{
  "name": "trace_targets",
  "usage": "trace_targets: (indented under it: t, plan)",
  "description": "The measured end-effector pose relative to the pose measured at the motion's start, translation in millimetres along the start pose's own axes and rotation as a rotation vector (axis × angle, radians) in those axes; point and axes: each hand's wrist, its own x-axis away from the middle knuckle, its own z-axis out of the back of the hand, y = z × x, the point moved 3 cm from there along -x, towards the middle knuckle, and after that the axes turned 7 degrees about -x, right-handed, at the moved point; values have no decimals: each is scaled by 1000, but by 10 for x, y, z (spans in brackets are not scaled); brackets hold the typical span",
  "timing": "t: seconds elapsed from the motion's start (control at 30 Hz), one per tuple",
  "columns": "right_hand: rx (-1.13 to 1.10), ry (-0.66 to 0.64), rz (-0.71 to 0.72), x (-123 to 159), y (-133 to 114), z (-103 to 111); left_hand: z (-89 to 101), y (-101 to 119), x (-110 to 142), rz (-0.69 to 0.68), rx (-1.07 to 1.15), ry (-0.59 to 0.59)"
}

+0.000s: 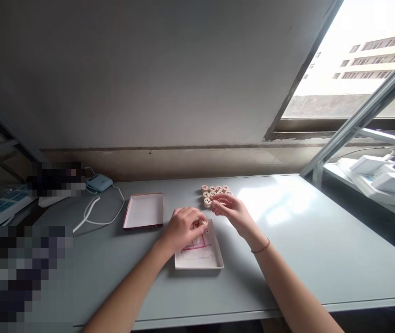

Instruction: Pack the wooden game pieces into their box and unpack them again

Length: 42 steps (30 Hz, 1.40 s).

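Observation:
A shallow white box tray holds a clear plastic sheet with red lines. My left hand reaches over its far left corner, fingers curled round several round wooden xiangqi pieces, partly hidden by the hand. Just beyond the tray, xiangqi pieces with red and black characters stand grouped in rows and look stacked. At their near right side is my right hand, thumb and fingers pinched together. Whatever lies between those fingertips is hidden. A thin red cord circles the right wrist.
The open box lid, white inside with a dark red rim, lies left of the tray on the grey table. A white cable and a blue device are farther left. White chargers sit on a shelf at right.

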Motion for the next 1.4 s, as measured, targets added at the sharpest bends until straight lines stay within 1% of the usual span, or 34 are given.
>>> trace_targets:
  t: [0.07, 0.13, 0.23, 0.3, 0.4, 0.5, 0.57, 0.63, 0.77, 0.93, 1.13, 1.3, 1.37, 1.4]
  plan:
    - [16, 13, 1, 6, -10, 25, -52, 41, 12, -45, -34, -63]
    - [43, -6, 13, 24, -34, 24, -102, 77, 8, -84, -93, -104]
    - [146, -86, 70, 76, -76, -12, -153, 98, -9, -115, -217, -127]
    - [265, -163, 140, 131, -101, -55, -141, 87, -15, -96, -288, -119]
    - [532, -263, 267, 227, -120, -128, -36, 43, 4, -26, -316, -128]
    - [797, -312, 349, 292, -103, -189, 133, -30, 55, 60, -311, -172]
    - [899, -337, 373, 305, -79, -221, 232, -91, 96, 133, -302, -225]
    - [950, -350, 396, 301, -54, -245, 294, -146, 132, 203, -283, -283]
    - [988, -317, 427, 271, 5, -262, 328, -190, 164, 257, -256, -345]
    - [975, -282, 443, 237, 77, -264, 280, -180, 181, 300, -239, -393]
    - [949, -256, 466, 215, 83, -274, 216, -169, 172, 325, -257, -350]
    - [911, -223, 474, 209, 57, -212, 167, -180, 140, 336, -274, -321]
    - [878, -173, 478, 133, 6, -185, 144, -183, 122, 338, -265, -319]
    - [882, -126, 471, 65, -30, -177, 131, -182, 114, 339, -258, -318]
